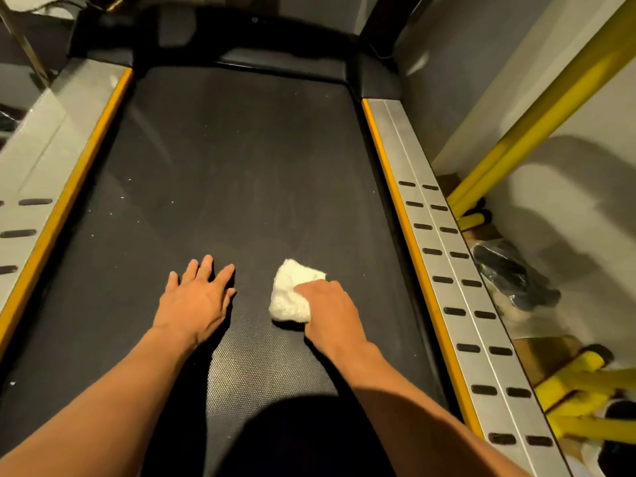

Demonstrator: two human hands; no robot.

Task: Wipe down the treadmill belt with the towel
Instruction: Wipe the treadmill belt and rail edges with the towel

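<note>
The dark textured treadmill belt [234, 166] runs away from me, with small white specks scattered on its left half. A crumpled white towel [290, 290] lies on the belt right of centre. My right hand [330, 311] presses down on the towel's near right part, fingers curled over it. My left hand [196, 297] rests flat on the belt to the left of the towel, fingers spread, holding nothing. A gap of bare belt separates the two hands.
Silver side rails with yellow inner strips flank the belt, the left rail [38, 173] and the right rail [457, 270]. The black motor cover [241, 39] closes the far end. Yellow frame tubes [537, 118] and a dark wrapped bundle [509, 273] lie beside the white wall at right.
</note>
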